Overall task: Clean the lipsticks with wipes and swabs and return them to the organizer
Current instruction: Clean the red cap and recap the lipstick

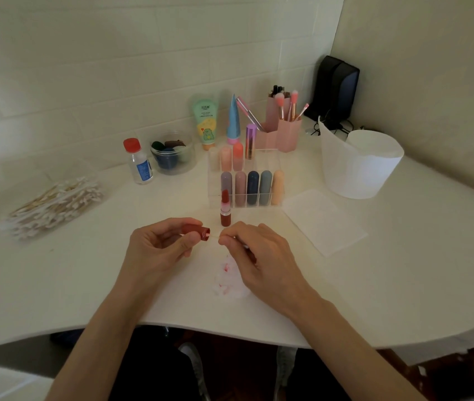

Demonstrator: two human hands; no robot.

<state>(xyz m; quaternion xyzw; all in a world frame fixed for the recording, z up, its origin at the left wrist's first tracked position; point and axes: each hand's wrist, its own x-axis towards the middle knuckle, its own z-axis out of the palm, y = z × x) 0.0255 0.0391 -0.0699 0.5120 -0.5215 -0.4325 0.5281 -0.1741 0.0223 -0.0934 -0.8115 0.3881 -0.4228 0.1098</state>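
My left hand [160, 244] grips a dark red lipstick cap [196, 230], its open end facing right. My right hand [261, 256] pinches a cotton swab [215, 236] whose tip points at the cap's opening. The uncapped red lipstick [225, 211] stands upright on the white table, just behind my hands. Behind it is the clear acrylic organizer [276, 166] with several capped lipsticks in its front and back rows. A crumpled wipe [227, 280] stained pink lies under my right hand.
A pile of cotton swabs [56, 205] lies at the left. A red-capped bottle [138, 162], a clear jar [173, 153], two tubes [206, 123] and pink brush holders [283, 128] stand behind. A white bin [360, 163] and flat wipe sheet [322, 221] are at the right.
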